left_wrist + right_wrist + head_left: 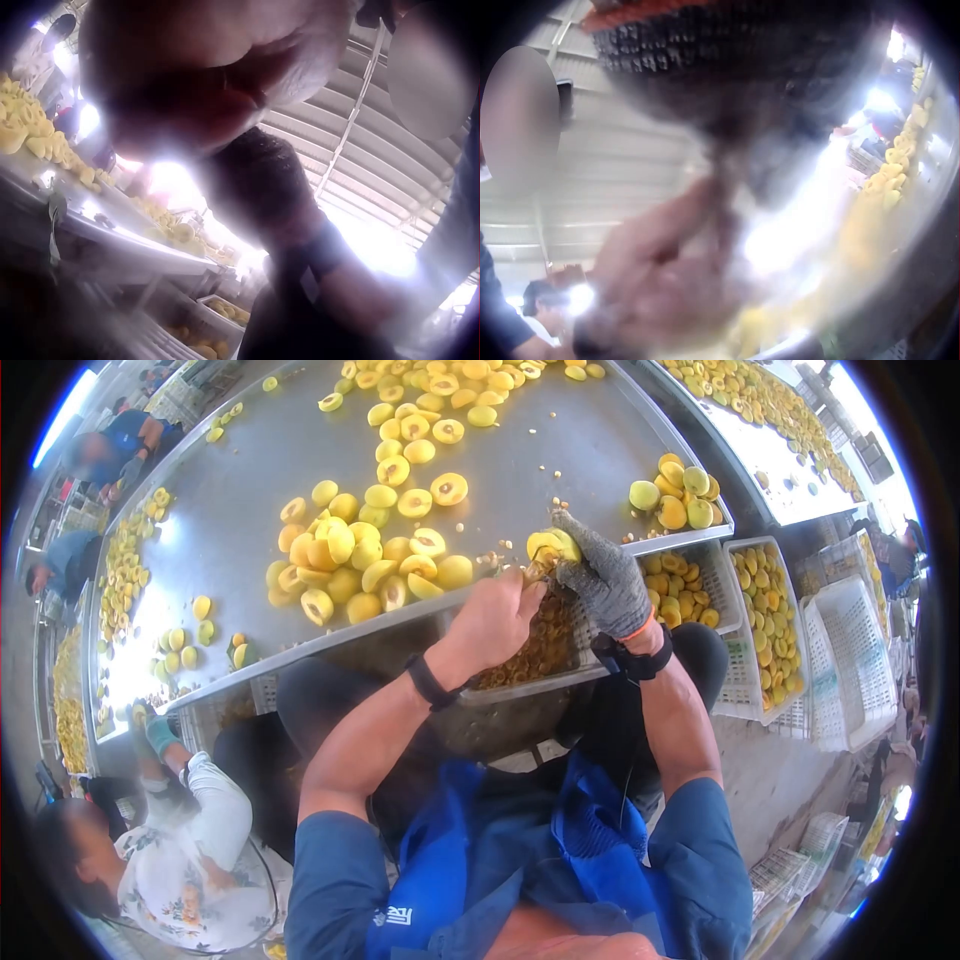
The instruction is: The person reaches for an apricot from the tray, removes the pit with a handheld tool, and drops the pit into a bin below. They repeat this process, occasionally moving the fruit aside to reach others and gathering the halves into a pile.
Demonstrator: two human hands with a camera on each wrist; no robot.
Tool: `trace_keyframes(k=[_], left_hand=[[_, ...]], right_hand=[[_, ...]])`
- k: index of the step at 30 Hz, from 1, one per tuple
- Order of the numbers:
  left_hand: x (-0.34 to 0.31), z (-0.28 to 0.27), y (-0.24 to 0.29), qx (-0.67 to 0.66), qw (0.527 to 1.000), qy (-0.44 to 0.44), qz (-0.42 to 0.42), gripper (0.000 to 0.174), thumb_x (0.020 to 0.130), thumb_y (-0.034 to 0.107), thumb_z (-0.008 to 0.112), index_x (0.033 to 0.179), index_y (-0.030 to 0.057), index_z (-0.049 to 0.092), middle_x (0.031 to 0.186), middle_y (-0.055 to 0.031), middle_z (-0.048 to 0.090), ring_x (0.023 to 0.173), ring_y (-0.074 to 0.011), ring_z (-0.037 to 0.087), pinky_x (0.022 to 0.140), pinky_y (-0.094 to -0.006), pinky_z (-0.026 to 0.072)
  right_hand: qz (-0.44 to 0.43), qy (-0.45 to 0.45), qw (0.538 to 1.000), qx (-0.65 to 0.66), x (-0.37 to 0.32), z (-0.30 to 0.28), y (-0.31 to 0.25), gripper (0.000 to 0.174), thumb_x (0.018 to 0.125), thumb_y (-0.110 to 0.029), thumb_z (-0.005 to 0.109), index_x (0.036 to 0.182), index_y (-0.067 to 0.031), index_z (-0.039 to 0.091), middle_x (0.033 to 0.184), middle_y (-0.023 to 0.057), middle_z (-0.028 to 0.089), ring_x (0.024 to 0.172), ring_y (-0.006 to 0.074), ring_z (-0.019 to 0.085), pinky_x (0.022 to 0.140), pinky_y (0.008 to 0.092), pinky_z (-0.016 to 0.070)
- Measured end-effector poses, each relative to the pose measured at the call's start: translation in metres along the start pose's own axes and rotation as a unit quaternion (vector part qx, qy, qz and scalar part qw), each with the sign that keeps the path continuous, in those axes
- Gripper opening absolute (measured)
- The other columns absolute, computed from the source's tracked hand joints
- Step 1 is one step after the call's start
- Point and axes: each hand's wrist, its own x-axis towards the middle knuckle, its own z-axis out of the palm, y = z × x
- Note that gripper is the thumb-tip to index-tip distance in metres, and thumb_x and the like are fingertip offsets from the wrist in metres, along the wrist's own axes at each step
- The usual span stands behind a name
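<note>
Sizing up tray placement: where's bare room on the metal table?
Left patch of the metal table, between the central fruit pile and the left-edge fruit. Right patch, between the fruit column and the right-corner pile, with a few small pale bits. Crowded: near edge, with the central pile and both hands: left hand, right hand.

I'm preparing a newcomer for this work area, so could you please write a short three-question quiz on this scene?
1. Multiple choice: What does the right hand hold?
A) a crate
B) yellow fruit
C) a bottle

2. True or false: The left hand wears a glove.

3. Fill in the blank: The fruit halves in front of the person lie on a shiny metal ____.

Key:
1. B.
2. False; it is bare, apart from a dark band at the wrist.
3. Table.
</note>
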Motion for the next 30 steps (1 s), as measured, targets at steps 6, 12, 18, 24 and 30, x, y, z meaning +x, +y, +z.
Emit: trace_keyframes(k=[6,12,18,24,30], left_hand=[[-0.007,0.009,0.006,-0.168,0.983,-0.057,-0.049,0.034,0.107,0.024,0.051,0.086,-0.0039,0.052,0.058,-0.0094,0.050,0.056,-0.0223,0.056,0.053,-0.0394,0.0408],[-0.008,-0.012,0.038,-0.364,0.897,-0.123,-0.218,0.036,0.110,0.032,0.047,0.091,0.0022,0.054,0.058,0.0026,0.043,0.043,-0.0080,0.038,0.039,-0.0264,0.0307],[-0.007,-0.036,0.040,-0.462,0.818,-0.173,-0.296,0.040,0.110,0.039,0.049,0.090,0.0051,0.053,0.058,0.0046,0.036,0.041,-0.0055,0.032,0.037,-0.0235,0.0277],[-0.007,-0.044,0.035,-0.493,0.776,-0.247,-0.305,0.043,0.109,0.043,0.049,0.087,0.0063,0.053,0.058,0.0057,0.035,0.041,-0.0037,0.032,0.034,-0.0215,0.0259],[-0.011,-0.038,0.026,-0.553,0.707,-0.317,-0.308,0.043,0.110,0.042,0.047,0.090,0.0048,0.053,0.057,0.0056,0.036,0.038,-0.0023,0.030,0.032,-0.0202,0.0255]], right_hand=[[0.029,-0.047,0.997,0.057,-0.004,-0.008,0.001,0.052,0.095,-0.005,0.068,0.145,-0.0020,0.055,0.129,0.0161,0.069,0.113,0.0226,0.066,0.099,0.0359,0.0511],[0.022,-0.017,0.990,0.135,-0.001,-0.002,-0.004,0.053,0.097,-0.009,0.067,0.148,-0.0018,0.052,0.137,0.0137,0.065,0.122,0.0184,0.060,0.104,0.0347,0.0476],[0.010,-0.022,0.997,0.072,-0.001,-0.003,-0.013,0.059,0.096,-0.016,0.072,0.149,-0.0027,0.051,0.137,0.0138,0.065,0.121,0.0186,0.061,0.103,0.0349,0.0484],[0.070,-0.094,0.990,0.077,0.001,-0.019,-0.021,0.057,0.095,-0.022,0.075,0.145,-0.0046,0.056,0.121,0.0103,0.073,0.105,0.0175,0.067,0.094,0.0341,0.0527],[0.022,-0.146,0.983,0.110,0.003,-0.030,-0.020,0.048,0.094,-0.020,0.075,0.138,-0.0050,0.063,0.115,0.0098,0.075,0.099,0.0156,0.067,0.090,0.0329,0.0538]])
